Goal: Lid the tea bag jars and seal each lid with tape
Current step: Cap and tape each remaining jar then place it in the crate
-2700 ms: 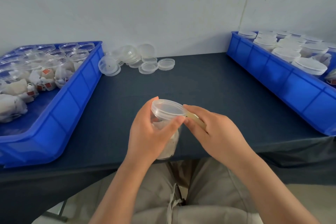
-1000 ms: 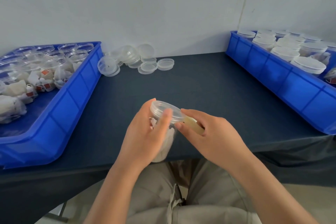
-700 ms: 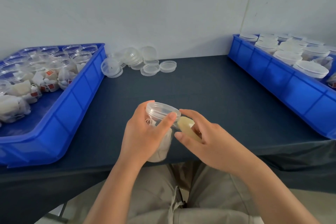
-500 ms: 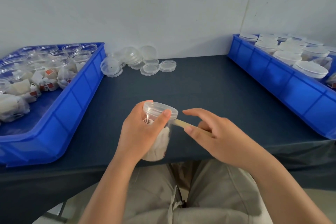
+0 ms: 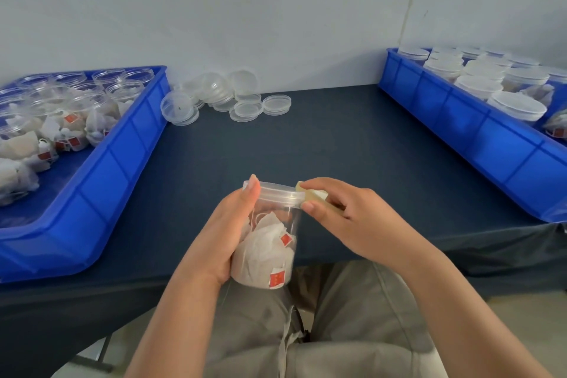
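A clear plastic jar (image 5: 270,242) filled with white tea bags with red tags is held over the table's near edge. My left hand (image 5: 225,230) grips its left side, fingertips up at the clear lid (image 5: 274,192) that sits on top. My right hand (image 5: 340,215) holds a pale tape roll (image 5: 317,196) against the lid's right rim, thumb and forefinger at the edge of the lid. Most of the roll is hidden in my palm.
A blue tray (image 5: 101,181) on the left holds open jars of tea bags. A blue tray (image 5: 478,132) on the right holds lidded jars. Loose clear lids (image 5: 227,98) lie at the back of the dark table (image 5: 322,144), near the wall.
The jar has been turned more upright and lowered towards my lap, showing its side. My right hand has come back in and brought the tape to the lid's right rim.
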`<action>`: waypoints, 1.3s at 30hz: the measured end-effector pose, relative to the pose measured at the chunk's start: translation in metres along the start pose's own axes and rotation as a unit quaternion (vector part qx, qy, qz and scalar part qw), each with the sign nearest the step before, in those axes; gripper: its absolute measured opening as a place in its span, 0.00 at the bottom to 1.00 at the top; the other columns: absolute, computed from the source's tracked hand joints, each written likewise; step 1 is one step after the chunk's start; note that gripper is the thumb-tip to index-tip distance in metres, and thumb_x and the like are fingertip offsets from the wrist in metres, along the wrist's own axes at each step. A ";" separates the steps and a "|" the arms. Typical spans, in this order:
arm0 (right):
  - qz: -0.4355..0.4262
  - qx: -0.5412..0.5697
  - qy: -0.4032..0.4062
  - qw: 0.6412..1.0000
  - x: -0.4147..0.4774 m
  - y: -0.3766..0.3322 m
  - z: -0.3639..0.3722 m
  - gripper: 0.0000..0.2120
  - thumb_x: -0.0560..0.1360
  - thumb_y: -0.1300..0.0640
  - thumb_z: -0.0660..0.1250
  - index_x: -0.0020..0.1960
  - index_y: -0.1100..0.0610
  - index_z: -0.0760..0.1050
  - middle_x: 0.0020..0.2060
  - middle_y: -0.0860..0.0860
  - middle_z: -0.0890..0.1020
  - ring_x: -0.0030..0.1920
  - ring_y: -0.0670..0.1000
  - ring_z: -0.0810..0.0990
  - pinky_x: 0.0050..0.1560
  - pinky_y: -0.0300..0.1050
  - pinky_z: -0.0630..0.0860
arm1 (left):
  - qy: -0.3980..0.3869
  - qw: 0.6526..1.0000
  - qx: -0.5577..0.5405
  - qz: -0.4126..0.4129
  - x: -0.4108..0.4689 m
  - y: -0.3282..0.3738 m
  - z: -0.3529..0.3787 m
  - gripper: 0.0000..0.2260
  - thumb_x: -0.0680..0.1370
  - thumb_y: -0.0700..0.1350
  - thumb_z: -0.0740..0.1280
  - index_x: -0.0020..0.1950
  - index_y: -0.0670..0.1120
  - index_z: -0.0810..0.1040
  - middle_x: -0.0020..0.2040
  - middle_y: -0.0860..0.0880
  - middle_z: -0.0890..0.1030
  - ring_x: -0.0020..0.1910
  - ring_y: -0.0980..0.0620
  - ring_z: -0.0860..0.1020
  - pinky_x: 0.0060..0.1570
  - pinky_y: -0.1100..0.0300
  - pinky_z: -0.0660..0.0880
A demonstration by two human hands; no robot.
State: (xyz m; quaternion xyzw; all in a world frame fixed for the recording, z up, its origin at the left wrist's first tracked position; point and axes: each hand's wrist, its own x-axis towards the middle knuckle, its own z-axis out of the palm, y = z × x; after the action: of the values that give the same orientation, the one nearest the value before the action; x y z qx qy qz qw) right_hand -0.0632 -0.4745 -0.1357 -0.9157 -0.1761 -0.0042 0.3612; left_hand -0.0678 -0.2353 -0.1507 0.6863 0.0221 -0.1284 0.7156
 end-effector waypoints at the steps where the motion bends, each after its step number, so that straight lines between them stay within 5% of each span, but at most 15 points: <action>1: -0.004 0.005 -0.006 1.000 -0.001 -0.001 0.000 0.30 0.74 0.19 0.51 0.72 0.29 0.68 0.51 0.24 0.79 0.51 0.35 0.80 0.46 0.36 0.73 | -0.009 1.000 -0.004 0.005 0.001 -0.002 -0.001 0.38 0.63 0.81 0.73 0.61 0.55 0.85 0.59 0.44 0.87 0.57 0.44 0.86 0.52 0.50 0.84; 4: -0.021 -0.002 -0.022 1.000 -0.004 -0.002 -0.003 0.28 0.76 0.20 0.51 0.73 0.26 0.66 0.62 0.21 0.76 0.59 0.33 0.78 0.56 0.36 0.76 | -0.020 0.999 0.012 0.040 0.003 -0.005 -0.005 0.37 0.65 0.80 0.71 0.61 0.54 0.86 0.59 0.44 0.86 0.58 0.44 0.86 0.53 0.51 0.84; 8: -0.012 -0.021 -0.006 1.000 -0.005 -0.005 -0.001 0.27 0.79 0.23 0.51 0.75 0.28 0.66 0.64 0.26 0.78 0.58 0.35 0.80 0.58 0.38 0.78 | 0.033 0.987 0.117 0.109 0.006 -0.001 -0.001 0.32 0.73 0.78 0.61 0.62 0.56 0.84 0.58 0.51 0.86 0.58 0.47 0.85 0.61 0.43 0.82; 11: -0.001 -0.041 0.019 0.999 -0.005 -0.008 -0.001 0.29 0.80 0.25 0.50 0.76 0.32 0.68 0.65 0.30 0.80 0.60 0.38 0.80 0.60 0.41 0.80 | 0.147 0.957 0.166 0.188 0.001 0.003 0.007 0.29 0.74 0.73 0.59 0.65 0.58 0.79 0.56 0.66 0.84 0.56 0.60 0.84 0.50 0.64 0.81; 13: 0.000 -0.063 0.045 0.997 -0.007 -0.012 0.000 0.29 0.80 0.26 0.51 0.76 0.34 0.70 0.67 0.32 0.79 0.62 0.39 0.79 0.59 0.39 0.78 | 0.153 0.943 0.222 0.196 -0.004 0.005 0.013 0.28 0.76 0.75 0.57 0.69 0.62 0.75 0.57 0.73 0.79 0.57 0.70 0.80 0.48 0.69 0.76; 17: -0.022 -0.110 0.073 0.991 -0.014 -0.023 0.010 0.31 0.80 0.27 0.48 0.77 0.37 0.71 0.65 0.39 0.83 0.61 0.45 0.82 0.58 0.47 0.80 | 0.180 0.923 0.287 0.182 -0.006 0.005 0.024 0.42 0.64 0.80 0.68 0.74 0.65 0.67 0.63 0.70 0.76 0.62 0.69 0.75 0.54 0.67 0.73; 22: -0.019 -0.032 -0.004 0.999 -0.010 -0.013 0.009 0.27 0.80 0.27 0.52 0.77 0.32 0.60 0.48 0.30 0.78 0.48 0.38 0.79 0.42 0.34 0.72 | 0.214 0.932 0.222 0.192 -0.001 0.009 0.016 0.37 0.65 0.76 0.69 0.71 0.65 0.72 0.58 0.74 0.77 0.57 0.73 0.77 0.44 0.78 0.73; 25: -0.021 0.033 -0.033 0.999 -0.011 -0.010 0.010 0.23 0.81 0.30 0.55 0.75 0.30 0.60 0.39 0.50 0.77 0.35 0.48 0.74 0.36 0.47 0.72 | 0.234 0.935 0.182 0.197 0.002 0.010 0.009 0.35 0.67 0.75 0.68 0.70 0.63 0.74 0.57 0.76 0.77 0.54 0.73 0.79 0.43 0.80 0.72; 27: -0.026 0.046 -0.030 0.998 -0.011 -0.010 0.011 0.23 0.81 0.28 0.54 0.74 0.30 0.62 0.36 0.54 0.75 0.32 0.48 0.71 0.35 0.46 0.71 | 0.229 0.934 0.184 0.205 0.002 0.010 0.008 0.33 0.67 0.75 0.67 0.69 0.64 0.74 0.56 0.77 0.77 0.54 0.73 0.79 0.43 0.80 0.72; 36: 0.000 -0.044 0.000 0.999 -0.005 0.003 -0.013 0.22 0.78 0.26 0.56 0.70 0.26 0.66 0.43 0.35 0.79 0.39 0.43 0.78 0.34 0.35 0.70 | 0.113 0.963 0.157 0.186 0.001 0.007 -0.005 0.30 0.68 0.74 0.69 0.68 0.65 0.78 0.57 0.66 0.84 0.56 0.62 0.84 0.46 0.67 0.81; 39: 0.014 -0.013 -0.006 1.000 -0.003 0.004 -0.012 0.24 0.74 0.21 0.55 0.68 0.25 0.69 0.41 0.45 0.79 0.38 0.47 0.77 0.37 0.38 0.72 | 0.082 0.975 0.112 0.173 0.002 0.004 -0.006 0.30 0.68 0.75 0.70 0.67 0.65 0.79 0.58 0.62 0.84 0.57 0.58 0.85 0.47 0.61 0.83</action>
State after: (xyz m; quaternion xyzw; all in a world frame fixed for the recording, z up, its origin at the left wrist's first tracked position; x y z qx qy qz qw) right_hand -0.0631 -0.4861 -0.1304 -0.9227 -0.1655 0.0042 0.3482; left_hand -0.0639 -0.2298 -0.1476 0.7633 -0.0532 0.0525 0.6417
